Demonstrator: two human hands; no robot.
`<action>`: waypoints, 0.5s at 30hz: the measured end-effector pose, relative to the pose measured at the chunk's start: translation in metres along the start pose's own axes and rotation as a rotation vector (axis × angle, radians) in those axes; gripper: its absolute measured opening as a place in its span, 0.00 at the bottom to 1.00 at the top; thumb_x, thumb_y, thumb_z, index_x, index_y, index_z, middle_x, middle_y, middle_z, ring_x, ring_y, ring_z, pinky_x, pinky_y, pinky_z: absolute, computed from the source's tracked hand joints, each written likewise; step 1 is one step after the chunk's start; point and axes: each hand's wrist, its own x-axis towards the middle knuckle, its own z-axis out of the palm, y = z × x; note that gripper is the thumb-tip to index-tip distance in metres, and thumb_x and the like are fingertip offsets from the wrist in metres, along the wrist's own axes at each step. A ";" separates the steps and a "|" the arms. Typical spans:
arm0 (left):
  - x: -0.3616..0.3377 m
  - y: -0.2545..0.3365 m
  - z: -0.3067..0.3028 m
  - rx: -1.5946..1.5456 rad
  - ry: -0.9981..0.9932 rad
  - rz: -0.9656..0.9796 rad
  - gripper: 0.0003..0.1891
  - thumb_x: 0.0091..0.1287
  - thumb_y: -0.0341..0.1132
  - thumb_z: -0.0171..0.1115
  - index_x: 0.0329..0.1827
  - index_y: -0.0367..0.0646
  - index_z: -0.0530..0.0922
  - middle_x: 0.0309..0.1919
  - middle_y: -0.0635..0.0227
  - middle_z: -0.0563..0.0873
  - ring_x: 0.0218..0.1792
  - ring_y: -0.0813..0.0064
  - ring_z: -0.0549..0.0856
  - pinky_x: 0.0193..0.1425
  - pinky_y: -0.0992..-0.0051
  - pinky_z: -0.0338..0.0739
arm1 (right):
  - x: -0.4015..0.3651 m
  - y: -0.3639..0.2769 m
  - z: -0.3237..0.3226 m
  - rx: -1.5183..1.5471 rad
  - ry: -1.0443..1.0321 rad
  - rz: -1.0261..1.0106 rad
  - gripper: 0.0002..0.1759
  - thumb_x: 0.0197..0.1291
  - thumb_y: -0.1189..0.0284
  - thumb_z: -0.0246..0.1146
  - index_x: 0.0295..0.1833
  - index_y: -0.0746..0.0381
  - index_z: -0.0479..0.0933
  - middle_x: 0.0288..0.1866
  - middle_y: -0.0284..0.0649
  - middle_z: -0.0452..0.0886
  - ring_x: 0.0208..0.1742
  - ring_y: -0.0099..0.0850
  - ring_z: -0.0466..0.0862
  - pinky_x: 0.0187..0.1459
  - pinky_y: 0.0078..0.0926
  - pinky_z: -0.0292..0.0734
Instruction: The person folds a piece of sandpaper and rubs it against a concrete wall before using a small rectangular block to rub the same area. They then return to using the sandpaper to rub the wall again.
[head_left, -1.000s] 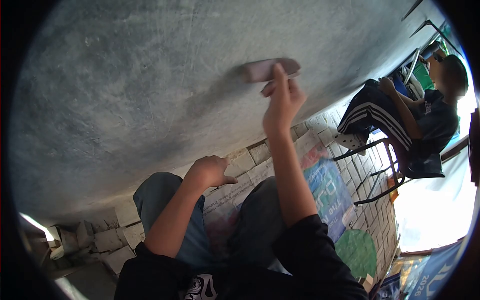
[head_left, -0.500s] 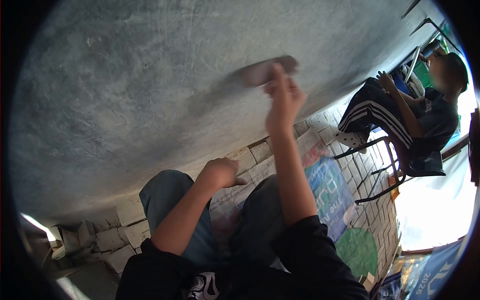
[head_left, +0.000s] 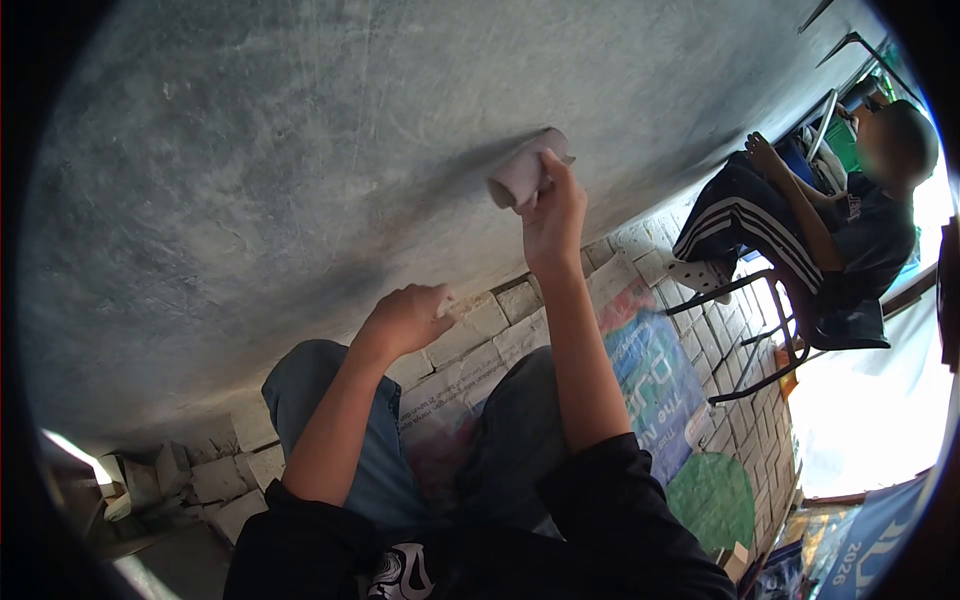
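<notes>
My right hand (head_left: 556,222) is closed round a curled, pinkish-grey sheet of sandpaper (head_left: 520,178), thumb on the near side. The sheet is bent into a loose tube with an open end towards the lower left, right up against the grey cement wall (head_left: 250,170). My left hand (head_left: 408,318) is raised above my left knee, near the foot of the wall. Its fingers are curled in, with a small pale patch at the fingertips. Whether that is a held thing or just a fingertip I cannot make out.
A person (head_left: 845,215) sits on a black metal-framed chair (head_left: 850,325) at the right, close to the wall. Under my legs a printed banner (head_left: 655,375) covers part of the paving bricks (head_left: 735,350). Loose blocks (head_left: 215,478) lie at the lower left.
My right hand has shifted slightly down and left with the sandpaper, which now looks more curled. My left hand has moved left and up towards the wall, off my knees.
</notes>
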 end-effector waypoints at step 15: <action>-0.003 -0.003 0.006 0.186 -0.350 -0.153 0.30 0.62 0.58 0.57 0.60 0.44 0.72 0.48 0.54 0.82 0.52 0.56 0.80 0.55 0.62 0.74 | 0.003 0.001 -0.003 -0.339 0.131 -0.333 0.15 0.65 0.63 0.59 0.31 0.63 0.74 0.18 0.33 0.73 0.18 0.18 0.69 0.23 0.16 0.63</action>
